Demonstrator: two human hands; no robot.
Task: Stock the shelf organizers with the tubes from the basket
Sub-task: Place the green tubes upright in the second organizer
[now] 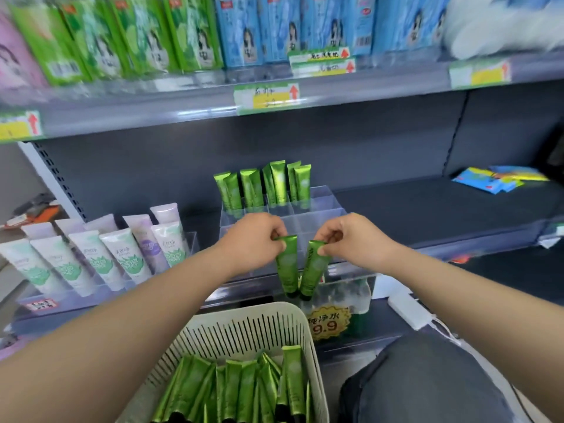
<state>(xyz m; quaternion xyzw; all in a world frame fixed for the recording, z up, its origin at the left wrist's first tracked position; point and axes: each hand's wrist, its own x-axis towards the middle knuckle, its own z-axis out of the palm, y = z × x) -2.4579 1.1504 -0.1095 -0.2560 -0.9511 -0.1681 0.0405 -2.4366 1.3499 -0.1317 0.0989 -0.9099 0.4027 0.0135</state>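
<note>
Our left hand [259,236] has its fingers [279,237] pinched on the crimped end of a green tube [287,264]. Our right hand [345,236] pinches a second tube [314,270] likewise, caps down. Beyond the fingers, the clear organizer [323,203] holds upright tubes [253,186] in its back row. Below the fingers, the basket [244,325] holds many loose tubes [238,389].
</note>
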